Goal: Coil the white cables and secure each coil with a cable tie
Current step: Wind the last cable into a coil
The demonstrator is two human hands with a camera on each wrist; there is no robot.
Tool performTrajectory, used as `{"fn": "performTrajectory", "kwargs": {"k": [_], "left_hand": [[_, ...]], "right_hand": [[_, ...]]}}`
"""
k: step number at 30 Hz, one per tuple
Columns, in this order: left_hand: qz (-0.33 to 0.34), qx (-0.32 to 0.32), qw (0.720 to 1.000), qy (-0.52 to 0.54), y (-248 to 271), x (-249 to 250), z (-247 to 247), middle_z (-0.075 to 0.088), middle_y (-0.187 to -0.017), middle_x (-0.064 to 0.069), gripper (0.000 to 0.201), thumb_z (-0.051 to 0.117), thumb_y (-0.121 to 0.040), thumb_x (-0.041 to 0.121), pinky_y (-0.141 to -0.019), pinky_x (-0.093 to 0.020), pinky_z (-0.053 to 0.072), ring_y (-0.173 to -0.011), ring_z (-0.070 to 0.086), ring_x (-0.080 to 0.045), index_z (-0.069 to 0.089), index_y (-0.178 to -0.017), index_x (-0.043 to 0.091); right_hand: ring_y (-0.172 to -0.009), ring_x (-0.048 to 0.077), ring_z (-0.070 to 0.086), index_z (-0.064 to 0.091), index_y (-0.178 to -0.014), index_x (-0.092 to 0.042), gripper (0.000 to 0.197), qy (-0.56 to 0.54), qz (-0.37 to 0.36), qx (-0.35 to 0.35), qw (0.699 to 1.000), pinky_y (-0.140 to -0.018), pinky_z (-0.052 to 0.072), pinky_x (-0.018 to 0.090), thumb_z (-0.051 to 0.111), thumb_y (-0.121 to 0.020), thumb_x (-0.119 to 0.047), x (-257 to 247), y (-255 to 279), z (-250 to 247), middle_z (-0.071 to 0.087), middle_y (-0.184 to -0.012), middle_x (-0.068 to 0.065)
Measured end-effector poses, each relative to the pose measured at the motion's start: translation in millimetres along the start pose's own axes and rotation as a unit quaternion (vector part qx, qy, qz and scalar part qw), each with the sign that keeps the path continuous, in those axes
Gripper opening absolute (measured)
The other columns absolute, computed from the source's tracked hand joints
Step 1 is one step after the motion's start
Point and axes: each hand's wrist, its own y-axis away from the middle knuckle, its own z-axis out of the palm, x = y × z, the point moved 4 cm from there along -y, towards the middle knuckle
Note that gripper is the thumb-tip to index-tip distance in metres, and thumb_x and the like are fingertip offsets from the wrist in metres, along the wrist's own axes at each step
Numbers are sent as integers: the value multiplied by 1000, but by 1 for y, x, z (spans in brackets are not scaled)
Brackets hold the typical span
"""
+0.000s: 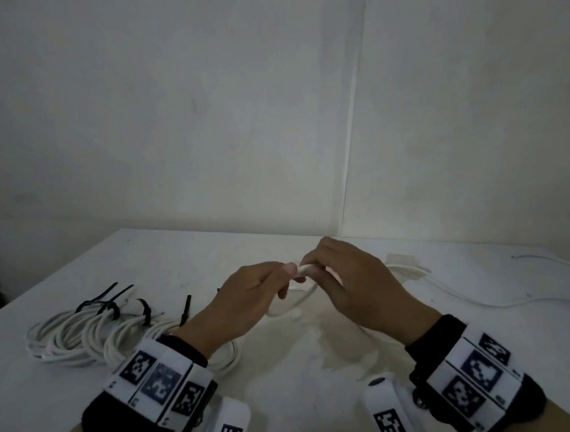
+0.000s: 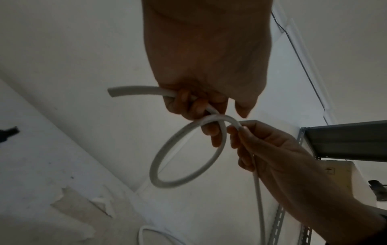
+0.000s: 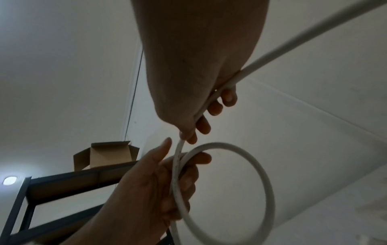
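Both hands hold one white cable [image 1: 308, 270] above the middle of the white table [image 1: 280, 404]. My left hand [image 1: 286, 278] grips it where a single loop [image 2: 186, 154] crosses itself, and a short free end [image 2: 130, 90] sticks out to the side. My right hand [image 1: 310, 268] pinches the cable right beside that crossing. From there the cable runs through the right palm [image 3: 211, 97] and away. The loop [image 3: 257, 182] hangs below the hands. In the wrist views the left hand [image 2: 201, 107] [image 3: 180, 159] and the right hand [image 2: 236, 131] [image 3: 188, 136] almost touch.
Several coiled white cables [image 1: 76, 336] bound with black cable ties [image 1: 110, 306] lie at the left of the table. A loose white cable [image 1: 473, 298] trails across the right side. A dark metal shelf [image 2: 345, 140] with a cardboard box [image 3: 104, 155] stands behind.
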Motion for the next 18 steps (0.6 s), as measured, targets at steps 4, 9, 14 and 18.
{"fn": "performTrajectory", "kwargs": {"k": [4,9,14,18], "left_hand": [[10,-24,999,31,-1,11,5,51,-56,11,28,43,-81,57,-56,-14,32,-55,43,-2,61,-67,41],[2,1,995,96,-5,19,-2,58,-58,20,29,40,-96,19,-56,-6,35,-56,47,9,63,-79,19],[-47,-9,993,111,-5,20,-3,44,-67,7,34,38,-98,27,-63,-17,34,-53,39,3,67,-80,21],[-60,-13,991,116,-5,23,-4,42,-65,9,32,39,-97,26,-60,-21,31,-50,37,2,67,-82,23]], "right_hand": [[-80,2,55,66,-94,-15,20,-133,115,-50,983,-72,44,26,49,-94,-25,12,-5,-2,60,-88,-6],[-78,21,59,66,-89,-19,18,-258,190,-71,945,-77,46,36,49,-94,-23,8,-5,-4,67,-76,-3],[-65,12,54,64,-80,-22,15,-257,197,-56,944,-68,41,28,54,-92,-24,10,-6,-11,63,-62,-7],[-58,0,54,63,-81,-17,16,-288,223,-54,930,-62,41,14,52,-93,-19,10,-3,-15,69,-72,-2]]}}
